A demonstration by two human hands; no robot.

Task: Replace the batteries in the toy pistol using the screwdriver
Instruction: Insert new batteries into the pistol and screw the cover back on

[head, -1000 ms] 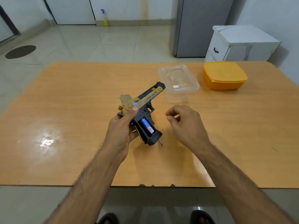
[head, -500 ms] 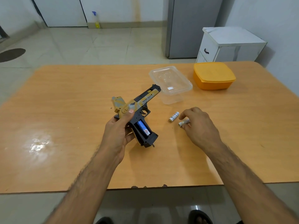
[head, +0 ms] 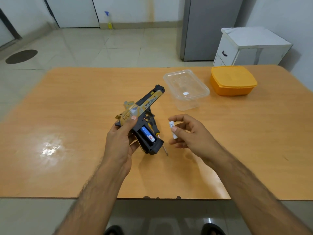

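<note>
My left hand [head: 121, 139] grips a black and tan toy pistol [head: 144, 109] above the wooden table [head: 76, 116], barrel pointing away to the right. The grip's battery bay is uncovered and a blue battery [head: 148, 134] lies inside it. My right hand [head: 188, 133] holds a white battery [head: 173, 130] upright between thumb and fingers, just right of the pistol grip. A screwdriver [head: 159, 136] with a black and yellow handle lies on the table under the pistol, mostly hidden, with its metal tip showing near the grip's base.
A clear plastic container [head: 186, 89] stands beyond the pistol, and an orange lidded box [head: 232, 80] sits to its right. A white cabinet [head: 249, 46] and a grey fridge [head: 208, 28] stand past the table's far right corner.
My right hand reached to two white batteries on the table, picked one up and brought it back beside the pistol grip. The left hand kept holding the pistol.
</note>
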